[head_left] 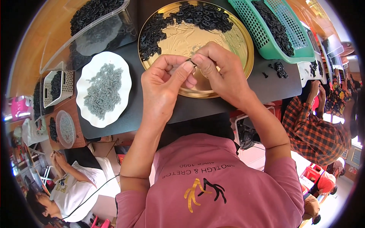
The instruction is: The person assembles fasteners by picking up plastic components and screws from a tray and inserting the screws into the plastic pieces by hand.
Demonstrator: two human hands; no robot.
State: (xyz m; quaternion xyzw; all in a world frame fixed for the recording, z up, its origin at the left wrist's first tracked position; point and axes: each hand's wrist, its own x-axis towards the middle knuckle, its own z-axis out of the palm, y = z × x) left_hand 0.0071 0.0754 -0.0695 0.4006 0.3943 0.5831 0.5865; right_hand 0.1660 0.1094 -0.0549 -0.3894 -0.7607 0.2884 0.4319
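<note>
My left hand [166,81] and my right hand [224,72] meet over the near part of a round gold tray [182,41]. Both pinch a small black piece [193,63] between thumb and fingers; the fingertips cover most of it. Along the tray's far and left sides lie heaps of small black plastic pieces with holes [203,17]. Left of my left hand, a white scalloped plate [84,108] bears a pile of small grey metal screws [103,91].
A green perforated basket [262,41] of black pieces stands far right, with a few loose black pieces [281,70] near it. A clear plastic bin [125,26] of black pieces is far left. Other people sit at the left [81,178] and right [315,131].
</note>
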